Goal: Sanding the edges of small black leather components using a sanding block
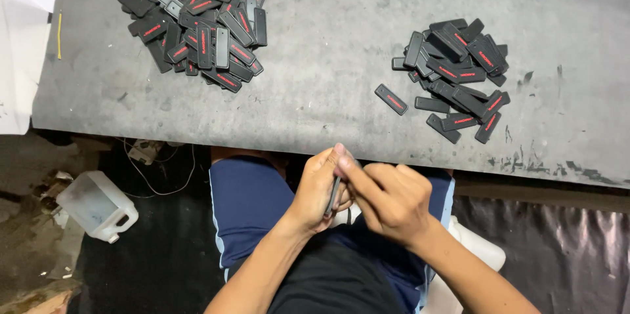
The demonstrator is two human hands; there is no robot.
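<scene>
Both forearms angled up from the lower edge and meeting over the lap, just below the table edge. Left hand (pixel 319 189) upright, fingers curled, thumb tip raised at the top, closed around a thin dark piece (pixel 333 196). Right hand (pixel 392 199) knuckles-up, fingers folded, forefinger and thumb pressed against the left hand's fingertips.

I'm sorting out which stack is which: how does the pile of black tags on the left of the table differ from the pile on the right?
The left pile is bigger and more tightly heaped than the right pile. The right pile is looser, with one stray tag lying apart beside it, and it sits nearer the table's front edge; the left pile lies farther back. Both hold the same flat black oblong tags with red markings.
</scene>
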